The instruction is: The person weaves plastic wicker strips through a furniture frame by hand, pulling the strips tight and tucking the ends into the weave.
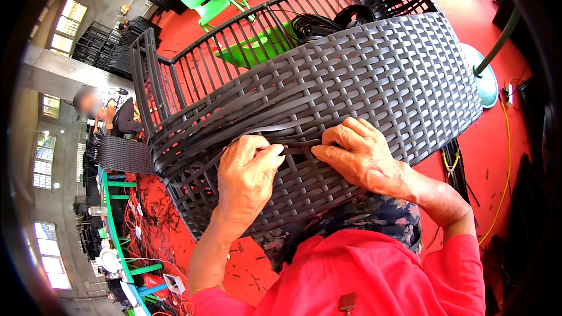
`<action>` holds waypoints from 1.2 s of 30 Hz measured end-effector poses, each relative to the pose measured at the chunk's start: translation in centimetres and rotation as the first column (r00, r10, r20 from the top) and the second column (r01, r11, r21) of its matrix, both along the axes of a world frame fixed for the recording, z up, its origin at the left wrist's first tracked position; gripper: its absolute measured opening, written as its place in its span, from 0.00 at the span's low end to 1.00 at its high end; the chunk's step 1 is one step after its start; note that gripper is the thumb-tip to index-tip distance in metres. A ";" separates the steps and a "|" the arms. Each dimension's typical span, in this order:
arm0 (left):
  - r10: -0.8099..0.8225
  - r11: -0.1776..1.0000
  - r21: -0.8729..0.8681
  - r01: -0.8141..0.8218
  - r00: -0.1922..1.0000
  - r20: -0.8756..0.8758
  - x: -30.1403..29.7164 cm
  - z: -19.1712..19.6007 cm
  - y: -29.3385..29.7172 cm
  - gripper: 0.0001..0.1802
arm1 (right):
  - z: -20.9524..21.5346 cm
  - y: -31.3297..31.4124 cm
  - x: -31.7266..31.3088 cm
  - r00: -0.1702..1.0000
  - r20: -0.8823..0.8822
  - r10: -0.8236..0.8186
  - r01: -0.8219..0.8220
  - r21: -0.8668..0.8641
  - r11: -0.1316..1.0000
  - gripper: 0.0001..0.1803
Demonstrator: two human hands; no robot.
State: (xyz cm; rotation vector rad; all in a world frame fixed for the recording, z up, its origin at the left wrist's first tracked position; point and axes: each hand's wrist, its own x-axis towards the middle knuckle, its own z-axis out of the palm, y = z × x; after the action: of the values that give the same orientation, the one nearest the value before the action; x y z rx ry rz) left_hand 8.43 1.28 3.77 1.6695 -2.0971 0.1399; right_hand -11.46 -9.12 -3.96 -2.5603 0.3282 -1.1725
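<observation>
A large dark grey panel of woven plastic wicker [380,82] lies across in front of me, tightly woven on the right. At its left part, loose flat wicker strips [234,111] run in a bundle over bare frame bars. My left hand [249,167] is closed, thumb and fingers pinching a strip at the edge of the weave. Just to the right, my right hand [360,158] pinches the strip too, its fingertips pressed against the woven surface. Between the two hands a small gap shows in the weave. The fingertips partly hide the strip.
Behind the panel stands the slatted frame [205,70], with a coil of dark strips [333,23] and a green plastic piece [252,50] inside. Green chairs [208,0] stand beyond. Yellow-handled pliers [450,164] hang at right. A person [117,108] works at far left. Scraps litter the red floor.
</observation>
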 end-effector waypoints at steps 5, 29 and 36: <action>0.051 0.996 -0.074 -0.045 0.995 0.088 0.8 -0.9 0.4 0.11 | 0.7 0.1 0.8 1.000 -0.011 0.013 -0.013 0.005 1.000 0.14; -0.064 0.966 -0.222 0.132 0.954 0.292 0.0 -2.4 0.2 0.07 | 1.9 1.4 0.7 0.997 -0.026 -0.069 0.067 -0.076 0.995 0.16; -0.053 0.907 -0.356 0.226 0.899 0.435 0.1 -3.1 0.5 0.12 | 1.4 2.1 0.8 0.991 -0.067 -0.116 0.105 -0.157 0.982 0.17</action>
State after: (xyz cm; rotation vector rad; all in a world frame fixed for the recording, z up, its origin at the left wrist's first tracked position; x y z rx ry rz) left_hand 8.54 1.74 0.70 1.3129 -2.2802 0.8896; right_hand -10.66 -6.98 -2.51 -2.7564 0.4178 -1.1833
